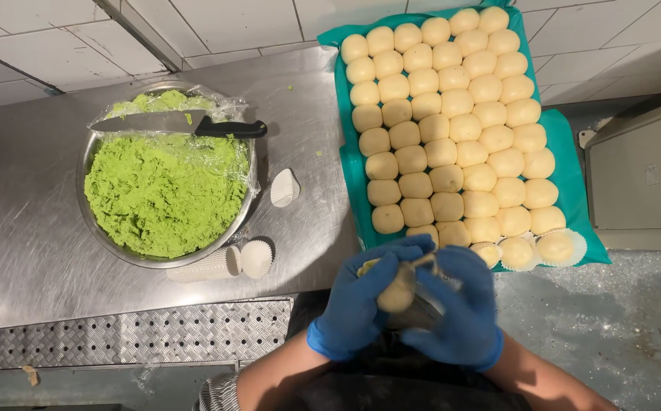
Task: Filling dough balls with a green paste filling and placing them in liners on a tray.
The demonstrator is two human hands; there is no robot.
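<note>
A: Head view, item one: the hands. What have you got?

B: Left hand (361,304), blue glove, fingers curled round a pale dough ball (397,293), cupping it from the left. Right hand (460,308), also blue-gloved, closed against the same ball from the right. Both hands clamped on it, held in front of the body, just below the near edge of the tray.

A: Item two: the tray.

B: Teal-lined tray (570,164), right of centre, tilted a little in frame. Filled with rows of pale dough balls (452,129) packed touching each other. At the near right corner, a few sit in white paper cups (563,247).

A: Item three: the bowl.

B: Steel bowl (91,152), left, on the steel counter (18,228). Holds crumbly green paste (163,190); cling film pushed back round the far rim. A knife (174,123) with a black handle lies across the far rim, blade pointing left.

A: Loose items?

B: One white paper case (285,187) just right of the bowl. A stack of cases (216,262) on its side against the bowl's near edge. A perforated drain strip (132,335) runs along the counter's front
</note>
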